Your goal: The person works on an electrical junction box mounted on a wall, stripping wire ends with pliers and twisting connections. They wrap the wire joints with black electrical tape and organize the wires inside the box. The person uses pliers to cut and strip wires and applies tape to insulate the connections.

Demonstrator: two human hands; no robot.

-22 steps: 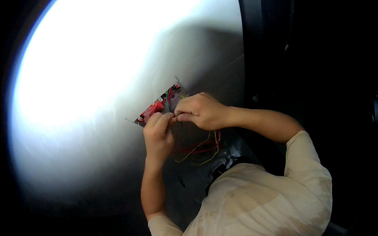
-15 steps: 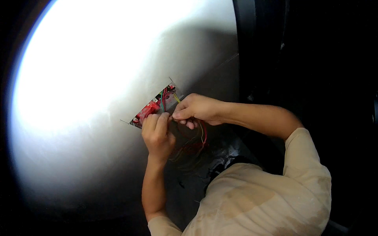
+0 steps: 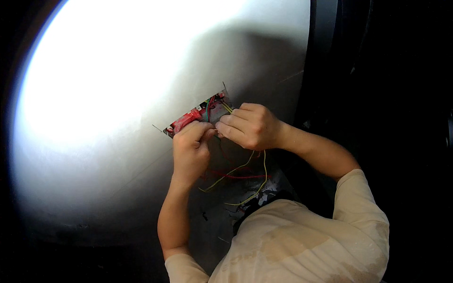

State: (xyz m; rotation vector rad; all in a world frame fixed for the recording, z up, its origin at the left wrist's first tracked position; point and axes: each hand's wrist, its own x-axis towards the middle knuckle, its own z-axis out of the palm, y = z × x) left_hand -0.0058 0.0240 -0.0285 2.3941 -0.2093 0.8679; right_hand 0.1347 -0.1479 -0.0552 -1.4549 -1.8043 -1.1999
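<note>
An opening (image 3: 165, 130) in a pale wall (image 3: 94, 170) holds a red component (image 3: 188, 116) and bundled red, green and yellow wires (image 3: 206, 109). Just below it, my left hand (image 3: 191, 148) is closed, thumb and fingertips pinched on a thin wire (image 3: 216, 131). My right hand (image 3: 250, 126) meets it from the right, fingers curled on the same wire near the left fingertips; their tips are partly hidden. Loose yellow wires (image 3: 264, 173) and red wires (image 3: 240, 176) hang below both hands.
The wall is strongly lit at upper left and shadowed toward the right, ending at a dark vertical edge (image 3: 321, 47). Dark, indistinct space lies beyond it. Small scraps (image 3: 269, 186) lie behind my shirt front (image 3: 292, 240) at the lower middle.
The opening and both hands sit higher in the picture, slightly right of half a second ago. My right fingers have curled higher over the wire, and more of the hanging yellow loops shows.
</note>
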